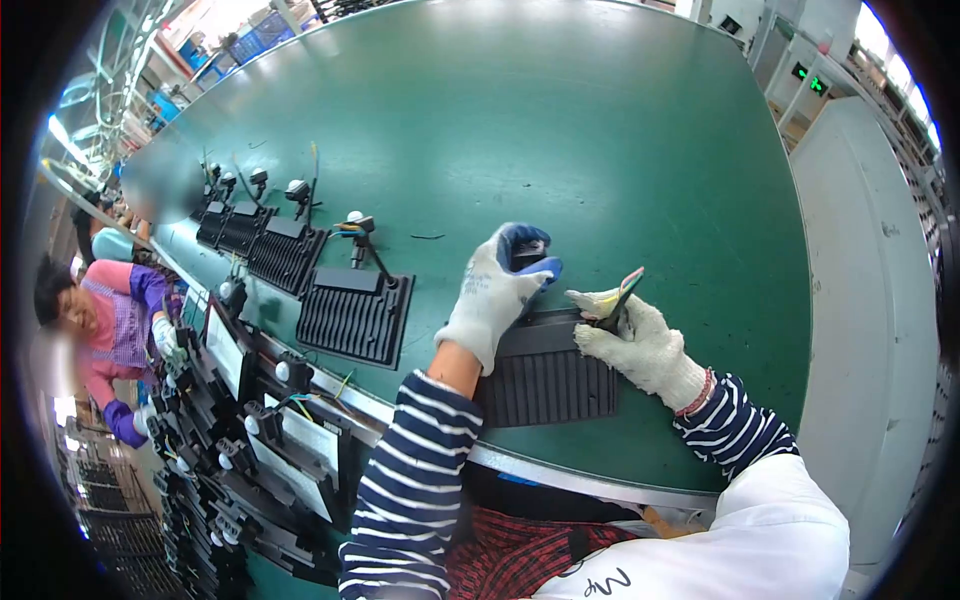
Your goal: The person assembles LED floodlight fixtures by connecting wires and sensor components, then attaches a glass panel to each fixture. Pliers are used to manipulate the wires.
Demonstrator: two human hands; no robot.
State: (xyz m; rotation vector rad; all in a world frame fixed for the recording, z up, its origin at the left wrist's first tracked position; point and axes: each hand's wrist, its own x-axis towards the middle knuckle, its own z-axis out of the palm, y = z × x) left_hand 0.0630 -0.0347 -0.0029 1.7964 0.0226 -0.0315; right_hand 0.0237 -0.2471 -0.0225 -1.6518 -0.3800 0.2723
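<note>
Finned housing lies flat at the near edge of the green bench, with both gloved hands at its far end. Left hand is curled tight round a dark fitting at the housing's top edge. Right hand pinches coloured wires, ends pointing up. More housings sit in a row to the left. Co-worker in pink is at far left, near stacked black parts.

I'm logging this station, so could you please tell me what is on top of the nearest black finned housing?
The left hand rests on the top edge of the finned housing; the right hand pinches coloured wires there. Both hands hide what lies beneath them.
</note>
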